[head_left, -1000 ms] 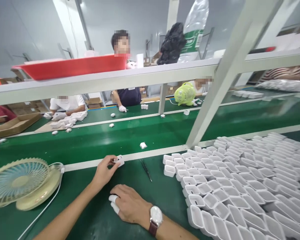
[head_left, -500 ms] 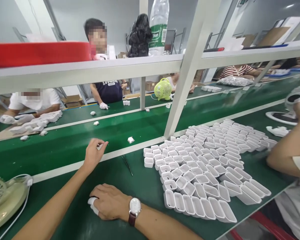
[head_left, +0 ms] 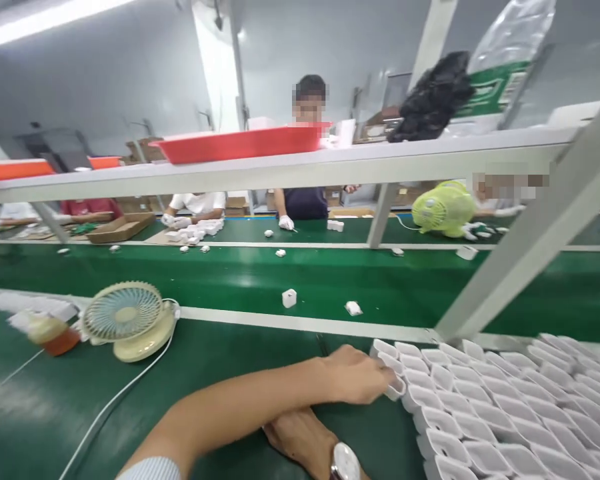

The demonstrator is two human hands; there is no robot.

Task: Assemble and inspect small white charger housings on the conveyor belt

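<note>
Nearest, the right hand [head_left: 300, 437] rests on the dark green bench [head_left: 230, 350], partly under the left forearm, a round white-dialled watch [head_left: 347, 461] at its wrist; its fingers are hidden, so whether they are spread or hold anything cannot be told. The left hand [head_left: 355, 377] reaches across it, fingers drawn in narrow at an open, thin-walled white plastic cup [head_left: 396, 394] at the near-left edge of closely packed matching cups [head_left: 485, 400]; blur hides whether it grips. Handling one among such close neighbours would seem to call for a light pinch at the wall. A slim black tool [head_left: 321, 343] lies just beyond the hand. To the left stands a cream desk fan with pale blue blades [head_left: 125, 320]. Farther off, the bright green belt [head_left: 230, 277] carries an upright white block [head_left: 289, 298] and a small white piece [head_left: 353, 308]. Above, a pale shelf [head_left: 260, 170] holds a red plastic tray [head_left: 240, 143], a crumpled black bag [head_left: 433, 100] and a clear bottle [head_left: 510, 40], its green label [head_left: 497, 90] unreadable.
</note>
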